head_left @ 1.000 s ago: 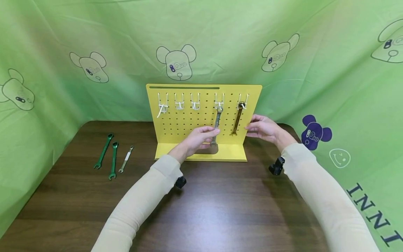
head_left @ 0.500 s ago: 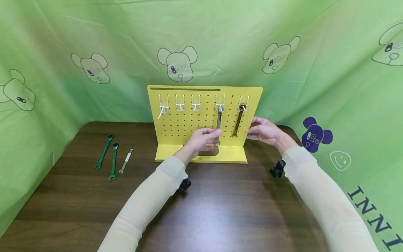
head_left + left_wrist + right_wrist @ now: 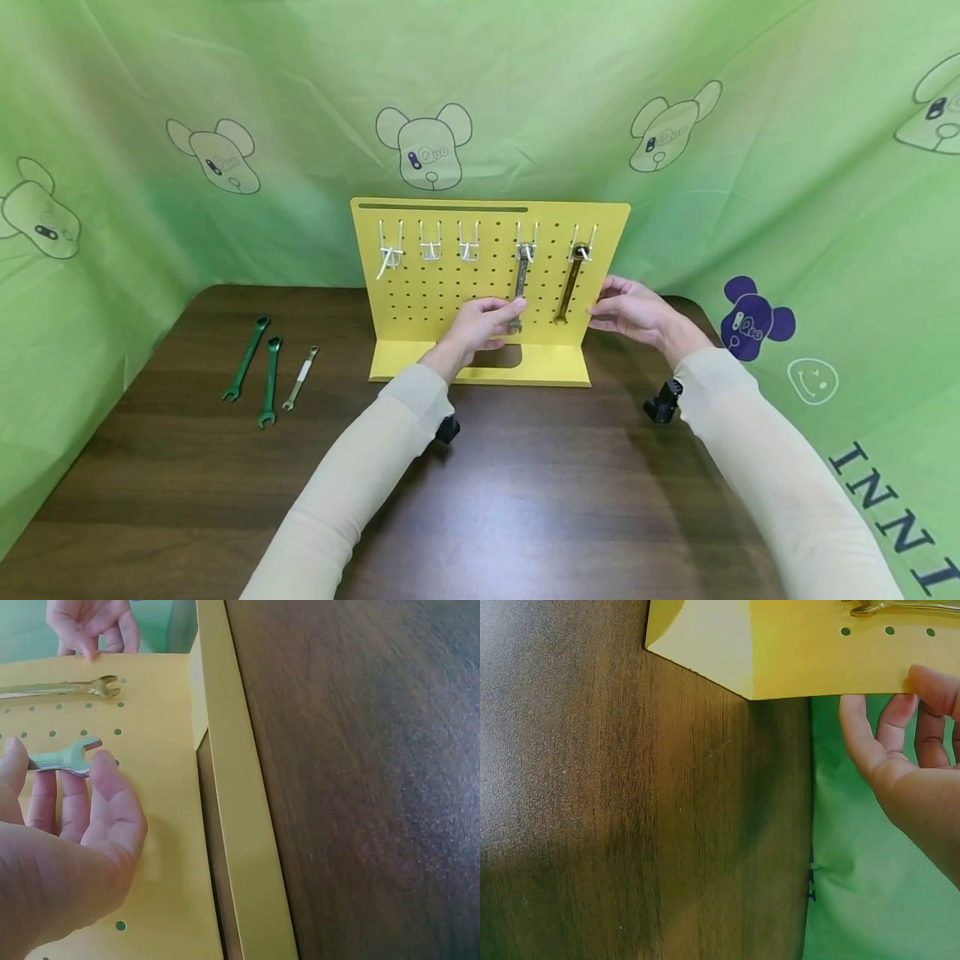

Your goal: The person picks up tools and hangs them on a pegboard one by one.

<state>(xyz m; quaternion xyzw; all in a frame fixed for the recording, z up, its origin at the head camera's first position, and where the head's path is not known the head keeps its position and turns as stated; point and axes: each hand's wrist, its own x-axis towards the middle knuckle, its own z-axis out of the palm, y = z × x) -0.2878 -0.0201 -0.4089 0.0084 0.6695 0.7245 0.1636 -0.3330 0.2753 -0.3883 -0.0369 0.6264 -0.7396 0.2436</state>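
Observation:
My left hand pinches the lower part of a silver combination wrench between thumb and fingers. The wrench hangs upright before the yellow pegboard, its ring end at a white hook and its open jaw pointing down. In the left wrist view, the fingertips lie close to the open end. To the right, a dark, brassy wrench hangs from another hook. My right hand grips the board's right edge; the right wrist view shows the thumb on the front face and fingers behind the edge.
On the table's left side lie two green wrenches and a small silver wrench with a white band. Three more white hooks sit at the board's upper left. A green printed curtain surrounds the table.
My left hand has raised the silver wrench slightly, bringing its ring end from below the hook up onto it. The right hand stays at the board's edge.

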